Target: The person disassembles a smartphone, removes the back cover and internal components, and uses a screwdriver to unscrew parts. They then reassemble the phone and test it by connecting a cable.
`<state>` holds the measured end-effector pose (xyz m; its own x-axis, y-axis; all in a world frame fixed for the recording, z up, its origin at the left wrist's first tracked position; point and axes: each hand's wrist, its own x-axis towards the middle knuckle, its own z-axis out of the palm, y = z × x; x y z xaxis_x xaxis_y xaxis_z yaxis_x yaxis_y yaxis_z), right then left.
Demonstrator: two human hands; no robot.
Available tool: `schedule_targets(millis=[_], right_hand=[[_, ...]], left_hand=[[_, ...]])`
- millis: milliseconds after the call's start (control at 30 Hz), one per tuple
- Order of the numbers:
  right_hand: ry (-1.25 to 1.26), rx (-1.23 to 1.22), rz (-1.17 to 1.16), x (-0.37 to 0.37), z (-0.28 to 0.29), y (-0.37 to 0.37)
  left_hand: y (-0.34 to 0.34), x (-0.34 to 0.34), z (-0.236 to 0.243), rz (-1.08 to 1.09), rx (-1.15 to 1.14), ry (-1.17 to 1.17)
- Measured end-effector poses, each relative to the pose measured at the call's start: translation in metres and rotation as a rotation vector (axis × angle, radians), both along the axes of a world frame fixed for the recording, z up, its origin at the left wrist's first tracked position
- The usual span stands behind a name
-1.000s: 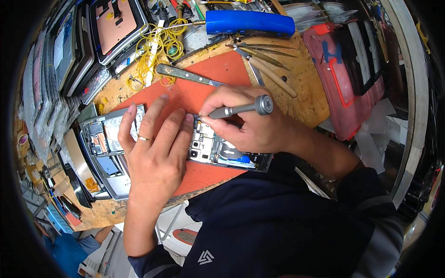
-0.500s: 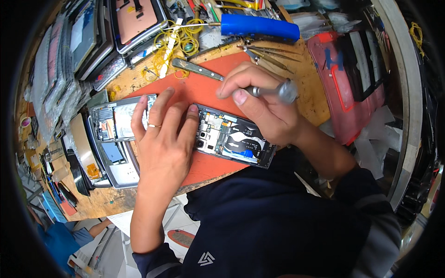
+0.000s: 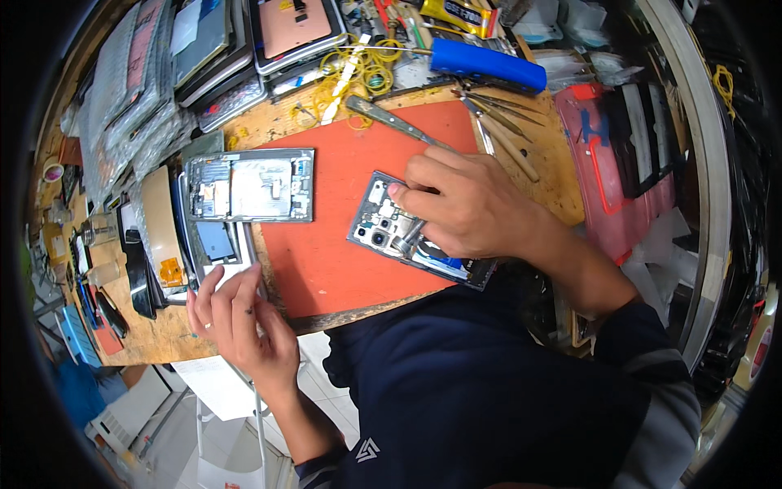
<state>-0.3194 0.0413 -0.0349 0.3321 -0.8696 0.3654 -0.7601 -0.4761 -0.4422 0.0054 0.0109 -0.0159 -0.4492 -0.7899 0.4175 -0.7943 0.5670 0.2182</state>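
My right hand (image 3: pixel 468 204) is closed over an opened smartphone (image 3: pixel 373 213) lying tilted on the orange mat. A grey screwdriver (image 3: pixel 407 238) sits in that hand, its round end showing below the fingers and its tip hidden. Thumb and forefinger are at the phone's upper edge, by the camera lenses and bare board. My left hand (image 3: pixel 248 326) hovers near the bench's front edge, fingers half bent and apart, with a tiny dark speck on one finger. Beyond it lies a second opened phone body (image 3: pixel 305 186), untouched.
Blue-handled tool (image 3: pixel 489 65), metal spatula (image 3: pixel 399 121) and several tweezers (image 3: pixel 505 118) lie behind the orange mat (image 3: pixel 326 269). Yellow rubber bands (image 3: pixel 379 77) tangle there. Bubble-wrapped panels (image 3: pixel 130 106) stack up at left. A red-pink mat (image 3: pixel 586 163) lies at right.
My left hand has let go of the phones and drawn back toward the bench edge. The right hand has come down over the phone, which is turned slightly, and the screwdriver's round end now points down-left.
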Motion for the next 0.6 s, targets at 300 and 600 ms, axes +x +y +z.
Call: schedule_targets(millis=[300,600], right_hand=[[0.074,0.132,-0.024,0.001,0.02,0.007],[-0.089,0.083,-0.401,-0.005,0.035,0.023]], left_hand=[[-0.009,0.055,0.01,0.318,0.079,-0.022],[-0.034,0.047,0.01,0.086,0.203,-0.053]])
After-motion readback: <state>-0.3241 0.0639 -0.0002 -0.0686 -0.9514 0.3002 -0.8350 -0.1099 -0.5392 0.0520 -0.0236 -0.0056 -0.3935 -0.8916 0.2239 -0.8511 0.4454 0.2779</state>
